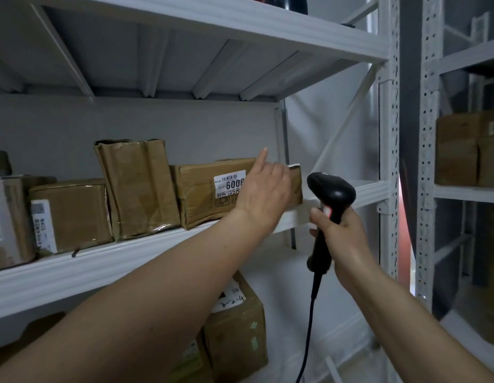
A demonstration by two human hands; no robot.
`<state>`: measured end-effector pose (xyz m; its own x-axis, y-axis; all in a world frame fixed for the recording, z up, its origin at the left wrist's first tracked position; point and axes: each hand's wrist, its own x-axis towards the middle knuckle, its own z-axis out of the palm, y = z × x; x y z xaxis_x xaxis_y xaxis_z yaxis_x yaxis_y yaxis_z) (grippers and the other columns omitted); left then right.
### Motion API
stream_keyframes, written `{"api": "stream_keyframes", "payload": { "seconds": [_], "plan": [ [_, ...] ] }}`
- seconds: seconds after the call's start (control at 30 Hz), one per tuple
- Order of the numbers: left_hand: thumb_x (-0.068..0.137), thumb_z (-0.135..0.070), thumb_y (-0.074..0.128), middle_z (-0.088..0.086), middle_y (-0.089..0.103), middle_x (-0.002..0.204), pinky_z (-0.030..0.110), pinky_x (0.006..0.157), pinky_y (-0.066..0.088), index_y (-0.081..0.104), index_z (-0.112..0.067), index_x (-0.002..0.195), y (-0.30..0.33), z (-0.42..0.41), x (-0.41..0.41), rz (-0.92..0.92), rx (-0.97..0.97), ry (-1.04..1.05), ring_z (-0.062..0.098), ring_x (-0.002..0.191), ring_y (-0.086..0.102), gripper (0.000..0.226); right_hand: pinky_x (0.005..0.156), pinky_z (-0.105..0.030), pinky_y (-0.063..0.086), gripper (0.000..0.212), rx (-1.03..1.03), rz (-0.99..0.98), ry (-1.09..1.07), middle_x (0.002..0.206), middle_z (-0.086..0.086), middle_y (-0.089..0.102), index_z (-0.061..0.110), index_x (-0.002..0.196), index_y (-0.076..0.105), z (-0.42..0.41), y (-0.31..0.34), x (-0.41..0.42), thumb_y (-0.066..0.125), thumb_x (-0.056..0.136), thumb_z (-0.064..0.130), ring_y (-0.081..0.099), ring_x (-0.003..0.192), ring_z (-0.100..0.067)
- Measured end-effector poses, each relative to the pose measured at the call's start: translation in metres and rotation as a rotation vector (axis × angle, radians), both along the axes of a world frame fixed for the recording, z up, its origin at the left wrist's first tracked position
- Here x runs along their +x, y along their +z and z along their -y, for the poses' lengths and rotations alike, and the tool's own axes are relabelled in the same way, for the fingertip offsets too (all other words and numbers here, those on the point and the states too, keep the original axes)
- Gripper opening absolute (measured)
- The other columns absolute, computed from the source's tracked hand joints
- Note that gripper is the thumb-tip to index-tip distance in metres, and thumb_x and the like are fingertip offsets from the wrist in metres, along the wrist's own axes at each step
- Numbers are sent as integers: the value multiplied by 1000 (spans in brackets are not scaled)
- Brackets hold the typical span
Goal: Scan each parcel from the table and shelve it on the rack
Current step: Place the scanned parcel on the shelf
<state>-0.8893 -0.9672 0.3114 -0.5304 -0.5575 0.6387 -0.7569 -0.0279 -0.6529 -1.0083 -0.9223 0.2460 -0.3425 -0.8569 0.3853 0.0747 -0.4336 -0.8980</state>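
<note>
Parcel [210,193] lies label-out on the rack [163,252] shelf, so we read its code; our left hand [263,189] rests loosely open against its front; our right hand [341,230] grips the scanner [330,194], ready.

— How many parcels on the middle shelf [102,261]?
— Four full boxes, plus a dark sliver far left.
— Below?
— Two boxes.
— Scanners?
— One scanner [330,194].
— Hands?
— Two.

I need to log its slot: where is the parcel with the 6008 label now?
The 6008 parcel lies on the rack's middle shelf, at the row's right end beside a taller carton, with the left hand on it.
</note>
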Motion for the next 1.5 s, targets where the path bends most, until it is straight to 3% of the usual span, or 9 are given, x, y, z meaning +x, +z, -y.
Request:
{"api": "stream_keyframes", "payload": {
  "seconds": [0.23, 0.33, 0.47, 0.63, 0.77, 0.9, 1.0, 1.23, 1.5],
  "plan": [
    [94, -17, 48, 16, 43, 141, 43, 121, 0, 31, 1, 146, 0, 8, 1, -47, 52, -13, 30, 136, 35, 57, 83, -27, 51, 19, -15, -51, 125, 109, -8, 65, 24, 108, 55, -22, -8, 5, 61, 92, 13, 64, 96, -17],
    [89, -11, 56, 17, 46, 141, 43, 121, 12, 47, -2, 137, -16, -9, 8, -160, 27, -196, 32, 136, 37, 50, 89, -35, 52, 18, 3, -57, 150, 106, -6, 67, 24, 106, 58, -31, -19, 13, 62, 91, 15, 66, 95, -17],
    [73, -10, 68, 8, 67, 100, 37, 91, 41, 71, -9, 101, -72, -40, 50, -341, 12, -351, 28, 97, 61, 28, 90, -38, 54, 15, 30, -89, 256, 101, -3, 70, 25, 102, 60, -46, -45, 33, 61, 91, 14, 69, 92, -14],
    [68, -16, 69, 7, 65, 81, 29, 63, 36, 70, -12, 79, -155, -93, 132, -492, 148, -259, 26, 71, 58, 12, 90, -48, 51, 18, 131, -190, 394, 100, -23, 66, 12, 106, 63, -74, -96, 81, 63, 88, 16, 65, 94, -31],
    [77, -17, 57, 5, 62, 76, 30, 58, 38, 64, -15, 73, -234, -151, 205, -616, 383, -117, 26, 69, 58, 8, 84, -37, 49, 15, 290, -196, 529, 93, -15, 69, 18, 100, 65, -107, -144, 140, 66, 86, 16, 66, 90, -23],
    [75, -29, 73, 2, 67, 96, 32, 71, 53, 71, -18, 97, -291, -233, 280, -799, 654, 239, 23, 87, 65, 25, 93, -45, 51, 18, 420, -243, 692, 88, -3, 74, 22, 100, 64, -149, -189, 216, 68, 83, 15, 69, 88, -21],
    [89, -28, 59, 4, 61, 117, 33, 91, 47, 65, -16, 119, -313, -295, 337, -845, 749, 430, 25, 109, 57, 32, 97, -48, 49, 22, 454, -286, 798, 93, -3, 74, 21, 105, 64, -185, -213, 279, 68, 84, 15, 69, 90, -21],
    [73, -23, 70, 5, 63, 83, 35, 61, 53, 69, -15, 83, -332, -436, 485, -960, 716, 667, 28, 77, 64, 13, 85, -38, 52, 19, 465, -354, 1001, 94, -19, 71, 10, 104, 65, -273, -236, 432, 66, 86, 7, 69, 80, -22],
    [96, -37, 54, -2, 55, 126, 31, 90, 45, 58, -22, 127, -337, -579, 622, -1089, 570, 832, 19, 119, 50, 35, 85, -41, 52, 19, 494, -402, 1133, 92, -18, 71, 22, 98, 63, -374, -258, 592, 69, 85, 9, 68, 87, -31]
  ]
}}
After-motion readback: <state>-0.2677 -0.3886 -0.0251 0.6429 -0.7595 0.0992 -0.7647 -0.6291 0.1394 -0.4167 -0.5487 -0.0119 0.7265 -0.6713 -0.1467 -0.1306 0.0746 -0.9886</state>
